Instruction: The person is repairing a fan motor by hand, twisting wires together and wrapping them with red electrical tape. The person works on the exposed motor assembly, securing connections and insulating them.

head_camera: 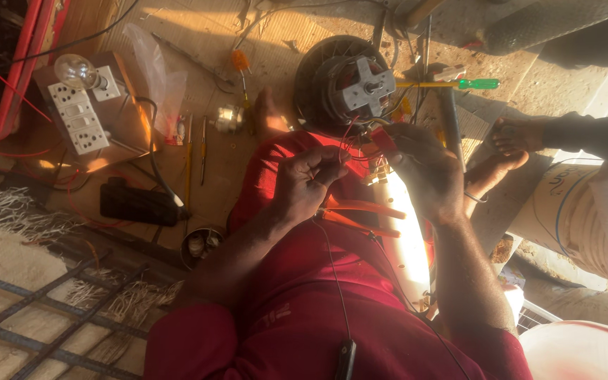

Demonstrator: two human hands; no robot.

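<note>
I sit on the floor in red trousers with a round black fan motor (350,88) in front of my feet. Thin red wires (350,141) run from the motor toward my hands. My left hand (311,179) pinches the wire ends with curled fingers. Just below the motor, my right hand (420,169) grips a small red part joined to the same wires. Orange-handled pliers (364,214) lie on my lap under both hands.
A wooden switchboard with sockets and a bulb (82,105) stands at left, a black box (138,204) below it. Screwdrivers (241,67) lie on the floor; a green-handled one (459,84) rests right of the motor. Another person's foot (522,134) is at right. A small tin (202,245) sits near my knee.
</note>
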